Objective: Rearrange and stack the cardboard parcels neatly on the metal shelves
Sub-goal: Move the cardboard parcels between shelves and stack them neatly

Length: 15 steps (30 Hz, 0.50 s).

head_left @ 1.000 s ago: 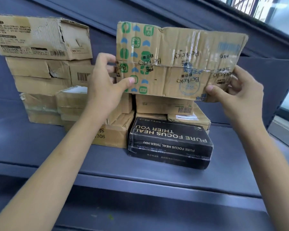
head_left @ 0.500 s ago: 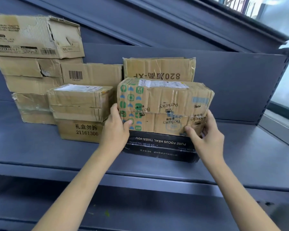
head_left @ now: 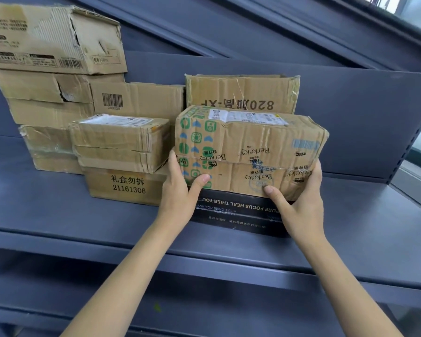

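Both hands, the left hand (head_left: 180,193) and right hand (head_left: 301,203), are clasping the ends of the creased brown cardboard parcel with green printed icons (head_left: 250,152), now lowered from mid-air onto the flat black box (head_left: 238,212) on the grey metal shelf (head_left: 58,215), completing this stacking step.
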{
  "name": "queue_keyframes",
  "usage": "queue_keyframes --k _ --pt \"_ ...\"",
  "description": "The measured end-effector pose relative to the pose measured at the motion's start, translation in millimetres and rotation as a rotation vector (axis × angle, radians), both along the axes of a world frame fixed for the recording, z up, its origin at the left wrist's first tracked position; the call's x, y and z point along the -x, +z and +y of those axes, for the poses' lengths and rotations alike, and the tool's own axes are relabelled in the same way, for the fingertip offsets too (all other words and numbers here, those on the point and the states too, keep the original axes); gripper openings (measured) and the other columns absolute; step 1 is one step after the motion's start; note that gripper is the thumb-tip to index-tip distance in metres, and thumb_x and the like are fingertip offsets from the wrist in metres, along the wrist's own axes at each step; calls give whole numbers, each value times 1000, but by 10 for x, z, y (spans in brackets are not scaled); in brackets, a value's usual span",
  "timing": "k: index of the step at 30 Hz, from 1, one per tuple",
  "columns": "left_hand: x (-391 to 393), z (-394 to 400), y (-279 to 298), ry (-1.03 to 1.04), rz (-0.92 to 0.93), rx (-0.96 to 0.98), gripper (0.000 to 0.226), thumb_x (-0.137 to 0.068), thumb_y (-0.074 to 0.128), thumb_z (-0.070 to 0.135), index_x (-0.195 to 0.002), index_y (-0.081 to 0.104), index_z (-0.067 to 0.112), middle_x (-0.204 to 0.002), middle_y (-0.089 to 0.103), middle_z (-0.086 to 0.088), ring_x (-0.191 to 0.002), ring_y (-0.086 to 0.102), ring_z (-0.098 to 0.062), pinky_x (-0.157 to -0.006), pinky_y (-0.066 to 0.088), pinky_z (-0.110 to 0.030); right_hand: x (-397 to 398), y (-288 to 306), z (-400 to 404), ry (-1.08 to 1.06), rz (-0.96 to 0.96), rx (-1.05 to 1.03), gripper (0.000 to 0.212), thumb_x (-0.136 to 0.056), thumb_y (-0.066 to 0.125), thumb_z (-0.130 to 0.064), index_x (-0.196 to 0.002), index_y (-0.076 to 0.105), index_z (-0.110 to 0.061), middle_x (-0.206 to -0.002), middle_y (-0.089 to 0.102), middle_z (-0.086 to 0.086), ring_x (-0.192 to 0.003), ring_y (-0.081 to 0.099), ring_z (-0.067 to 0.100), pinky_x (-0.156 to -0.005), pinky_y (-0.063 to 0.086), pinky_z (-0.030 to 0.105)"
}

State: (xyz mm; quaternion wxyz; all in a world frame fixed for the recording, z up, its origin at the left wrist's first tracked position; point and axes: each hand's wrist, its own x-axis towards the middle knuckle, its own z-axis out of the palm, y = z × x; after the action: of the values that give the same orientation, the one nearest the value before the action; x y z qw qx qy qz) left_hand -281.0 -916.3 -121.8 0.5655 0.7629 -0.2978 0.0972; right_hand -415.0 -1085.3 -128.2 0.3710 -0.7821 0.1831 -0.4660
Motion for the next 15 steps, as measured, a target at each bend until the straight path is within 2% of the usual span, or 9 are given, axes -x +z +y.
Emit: queue_keyframes --k 3,4,6,8,9,11,15 --pt "-14 85 -55 30 -36 4 90 -83 67 32 -149 8 19 -147 37 -3 -131 40 -17 -103 30 -21 49 -107 -32 -2 -85 -148 97 -69 67 -44 -149 14 -25 -148 33 -13 -134 36 5 -110 32 29" --pt "-19 117 -81 39 -43 13 90 -82 68 31 -149 9 19 -149 35 -4 -133 39 -18 -108 31 -28 52 -141 -31 -1 -97 -208 98 -68 65 -48 -149 15 -24 -149 34 -9 -134 37 7 -111 31 30" --pt "-35 160 -141 30 -38 8 86 -83 68 29 -149 14 18 -148 36 -3 -134 38 -18 -111 32 -36 33 -192 -30 2 -72 -263 96 -63 60 -60 -146 27 -24 -139 49 -8 -124 48 7 -103 36 27" --pt "-44 170 -202 -7 -19 -19 82 -85 66 26 -149 15 18 -147 38 -2 -133 39 -17 -111 31 -33 -4 -204 -37 5 -50 -269 81 -62 56 -63 -133 45 -24 -116 61 -17 -104 56 2 -89 40 19" --pt "-45 167 -226 -23 -11 -25 82 -86 64 24 -149 12 19 -148 37 -2 -134 37 -17 -111 30 -30 -28 -203 -37 16 -50 -271 69 -66 56 -61 -124 51 -24 -106 61 -23 -97 56 -1 -83 39 14" --pt "-47 149 -257 -33 -7 -25 82 -88 62 21 -150 8 19 -149 34 -3 -136 35 -17 -110 28 -26 -66 -210 -36 33 -59 -277 51 -73 54 -54 -116 54 -27 -98 57 -28 -93 53 -8 -77 36 9" --pt "-45 144 -278 -38 -30 -23 80 -90 59 19 -150 6 18 -150 33 -2 -136 34 -16 -112 28 -29 -64 -223 -42 66 -72 -285 45 -75 53 -49 -113 53 -26 -97 57 -28 -92 53 -11 -76 37 8"
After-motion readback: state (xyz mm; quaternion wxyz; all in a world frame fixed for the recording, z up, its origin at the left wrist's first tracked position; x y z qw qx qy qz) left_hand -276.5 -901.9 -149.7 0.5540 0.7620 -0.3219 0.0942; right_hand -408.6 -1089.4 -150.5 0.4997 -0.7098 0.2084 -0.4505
